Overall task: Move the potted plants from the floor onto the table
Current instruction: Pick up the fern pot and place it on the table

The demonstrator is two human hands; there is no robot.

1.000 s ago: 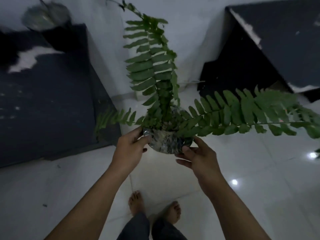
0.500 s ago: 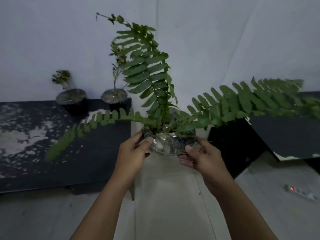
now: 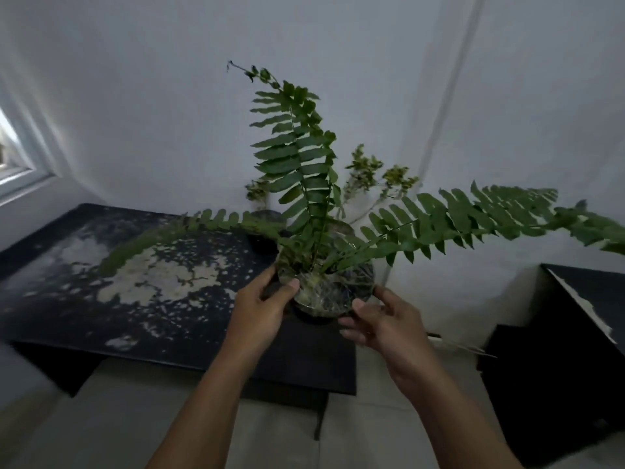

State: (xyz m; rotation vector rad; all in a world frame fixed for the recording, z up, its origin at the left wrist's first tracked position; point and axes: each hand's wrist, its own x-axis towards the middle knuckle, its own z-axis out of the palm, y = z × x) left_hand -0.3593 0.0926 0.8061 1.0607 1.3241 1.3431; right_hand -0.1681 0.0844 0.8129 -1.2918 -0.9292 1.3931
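To the left of the hands stretches the dark table, its top blotched with pale worn patches. The left hand grips the left side of the fern's pot, thumb laid on the near wall and fingers wrapped behind. The pot is clear, with roots showing through it, and it sits between the two hands over the table's right end; a dark shadow lies right under it, but I cannot tell whether its base touches the top. The fern spreads one frond left over the table, one straight up, and one far out to the right. Beyond the hands, behind the fern, two smaller potted plants stand at the table's back edge against the wall. The right hand clasps the pot's right side, thumb at the rim and fingers curled beneath. Right of that hand stands a dark cabinet.
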